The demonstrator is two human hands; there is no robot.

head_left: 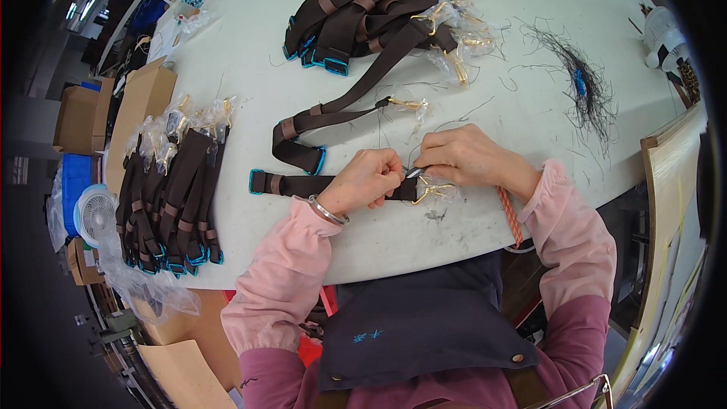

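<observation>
A dark brown webbing strap (299,185) lies across the table in front of me, with a blue-wrapped buckle at its left end and a gold clasp in clear plastic (437,190) at its right. Over this strap my left hand (367,179) is closed in a pinch; what its fingertips hold is hidden. My right hand (466,156) grips small thread snips (413,173), their metal blades pointing at the left fingertips close to the clasp end. An orange braided cord (510,216) hangs below the right hand. Just beyond lies another strap (333,117), loosely folded.
Brown straps with gold clasps (360,11) are heaped at the far side. More straps (170,197) lie in a bundle on the left. Loose dark threads (579,79) form a tangle at the right. A white fan (97,212) and cardboard boxes (83,113) stand beyond the left edge.
</observation>
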